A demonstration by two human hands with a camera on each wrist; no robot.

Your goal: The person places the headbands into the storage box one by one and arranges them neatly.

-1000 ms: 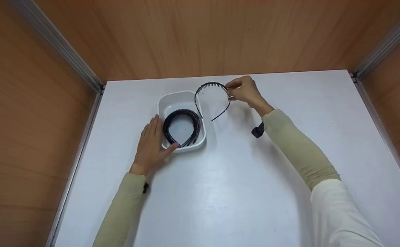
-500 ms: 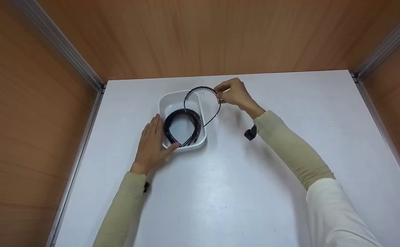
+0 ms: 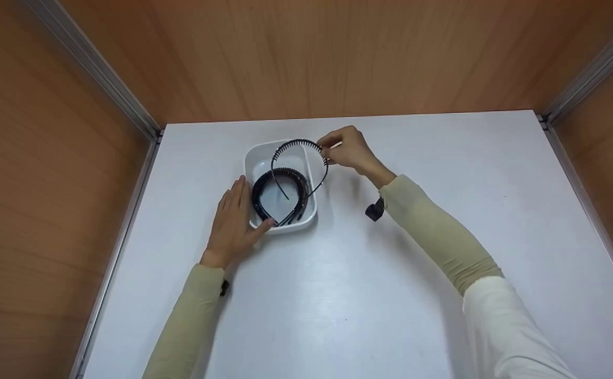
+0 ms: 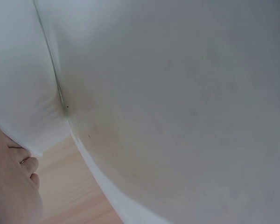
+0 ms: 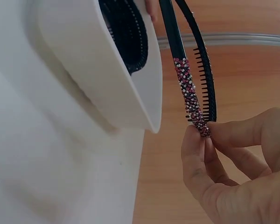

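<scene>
My right hand (image 3: 349, 151) pinches a black toothed headband (image 3: 299, 141) by its side, between thumb and fingers. The right wrist view shows pink and white stones on the band (image 5: 189, 93). The headband hangs over the right part of a white plastic tub (image 3: 256, 153), its tips pointing toward the front. Inside the tub, several black headbands (image 3: 257, 197) lie nested in a ring. My left hand (image 3: 230, 223) lies with straight fingers along the tub's left wall, thumb at the front rim. In the left wrist view the hand (image 4: 14, 177) shows only in part.
The tub stands on a white table (image 3: 348, 273), toward its back edge. Wooden panels (image 3: 338, 58) rise behind and at both sides, with metal strips (image 3: 111, 79) at the corners. A small black device (image 3: 374, 209) sits at the right wrist.
My right hand has moved left and slightly toward the front, bringing the headband from beside the tub to over it. The left hand and the tub stay in place.
</scene>
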